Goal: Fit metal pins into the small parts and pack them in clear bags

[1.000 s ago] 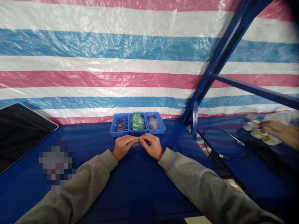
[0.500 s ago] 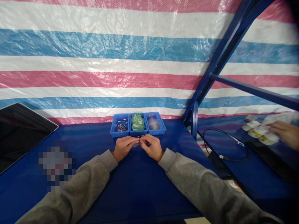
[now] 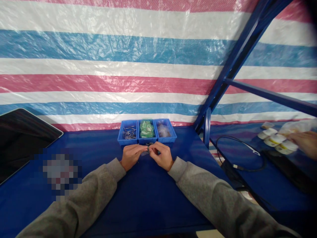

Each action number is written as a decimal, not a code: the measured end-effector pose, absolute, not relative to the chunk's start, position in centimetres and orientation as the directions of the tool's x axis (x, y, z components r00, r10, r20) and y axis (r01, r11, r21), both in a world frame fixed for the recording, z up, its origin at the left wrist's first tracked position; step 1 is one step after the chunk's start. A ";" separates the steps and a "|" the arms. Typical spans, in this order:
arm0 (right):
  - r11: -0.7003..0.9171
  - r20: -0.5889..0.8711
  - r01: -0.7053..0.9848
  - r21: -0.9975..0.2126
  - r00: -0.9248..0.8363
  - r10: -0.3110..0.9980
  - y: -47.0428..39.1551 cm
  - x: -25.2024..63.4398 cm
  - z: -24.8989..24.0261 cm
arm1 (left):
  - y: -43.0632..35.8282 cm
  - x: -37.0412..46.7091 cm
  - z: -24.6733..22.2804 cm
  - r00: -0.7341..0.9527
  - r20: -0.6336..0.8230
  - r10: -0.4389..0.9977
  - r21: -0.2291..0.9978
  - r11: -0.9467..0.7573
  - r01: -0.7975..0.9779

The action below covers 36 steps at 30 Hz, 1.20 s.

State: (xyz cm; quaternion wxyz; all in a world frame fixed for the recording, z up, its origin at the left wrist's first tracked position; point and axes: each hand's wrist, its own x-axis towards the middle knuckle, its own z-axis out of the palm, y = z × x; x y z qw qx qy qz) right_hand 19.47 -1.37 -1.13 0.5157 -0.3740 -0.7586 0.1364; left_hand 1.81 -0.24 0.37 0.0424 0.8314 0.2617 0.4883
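My left hand [image 3: 131, 155] and my right hand [image 3: 161, 155] meet fingertip to fingertip just in front of three blue bins. Both are closed in a pinch around something small and dark, too small to name. A bit of clear film shows between them. The left bin [image 3: 127, 142] holds thin metal pieces. Green packets [image 3: 147, 129] fill the middle bin, and clear plastic bags [image 3: 163, 130] lie in the right one.
A dark flat panel [image 3: 22, 142] stands at the left, near a blurred-out patch. Blue metal posts [image 3: 206, 127] rise at the right. Beyond them are a black cable [image 3: 247, 170], white round containers [image 3: 277, 140] and another person's hand [image 3: 305, 142].
My hands keep nearly the same pose at the same place. The other person's hand at the far right has shifted slightly to the right. The whole view has moved a little.
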 end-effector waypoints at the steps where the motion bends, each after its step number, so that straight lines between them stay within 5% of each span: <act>1: 0.684 0.682 0.425 -0.592 -0.187 0.707 -1.4 19.5 -1.1 | -0.2 1.8 0.4 0.385 0.791 0.475 0.323 -0.859 0.398; 36: 0.473 0.455 -0.014 -0.881 -0.302 0.838 -0.2 19.8 -1.3 | -0.9 1.7 0.6 0.358 0.777 0.517 0.395 -0.845 0.361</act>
